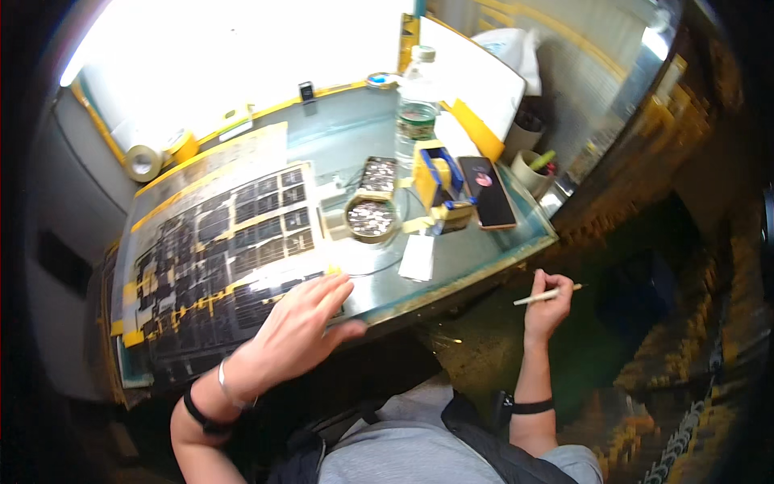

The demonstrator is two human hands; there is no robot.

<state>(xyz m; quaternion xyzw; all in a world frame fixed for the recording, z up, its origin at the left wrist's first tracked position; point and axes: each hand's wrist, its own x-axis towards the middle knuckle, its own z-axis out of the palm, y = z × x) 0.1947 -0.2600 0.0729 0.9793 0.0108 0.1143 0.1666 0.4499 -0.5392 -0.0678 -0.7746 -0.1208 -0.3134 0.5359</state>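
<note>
The sheet of dark squares (218, 258) lies on the table ahead-left, under the spread left hand (302, 327), while the right hand (548, 302), off the table's edge, pinches a thin stick (544, 296).

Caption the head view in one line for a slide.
Left hand resting on a sheet of dark tiles at a workbench; right hand holds a thin stick off the edge.

Your left hand (302, 323) reaches forward with the palm down, fingers spread and slightly blurred, thumb angled out to the right. A thin bracelet and a dark band circle that wrist, and the forearm runs in from the lower left. Your right hand (547, 302) is raised on an upright forearm, fingers curled closed, with a dark band lower down the arm.
</note>
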